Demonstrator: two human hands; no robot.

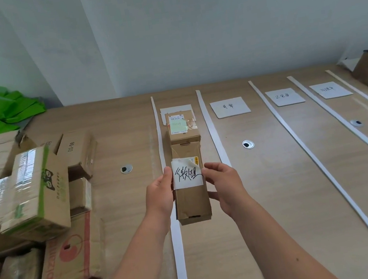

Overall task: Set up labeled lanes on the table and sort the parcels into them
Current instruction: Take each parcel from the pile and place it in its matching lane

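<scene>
Item: long cardboard parcel (192,203), with a handwritten slip (187,174) across its top.

Location: in the first lane, between the left white strip (176,236) and the next strip (213,135). Its far end is just short of a small taped parcel (182,127) at the lane's head. Whether it already rests on the counter (278,173) cannot be told.

Hold: left hand (159,196) and right hand (227,186) grip opposite long sides. The fingers (211,168) are clamped on the parcel, and the left thumb is at the slip's edge.

Orientation: the long axis runs away from the person, parallel to the strips. The slip's writing faces up and reads upright from the near end.

Handling advice: keep the sides square to the strips and lower the parcel flat. Close up to the small parcel without nudging it or riding onto either strip, then release both sides together.

Adjacent: lane cards (230,107) in the further lanes; unsorted cartons (31,198) at left.
</scene>
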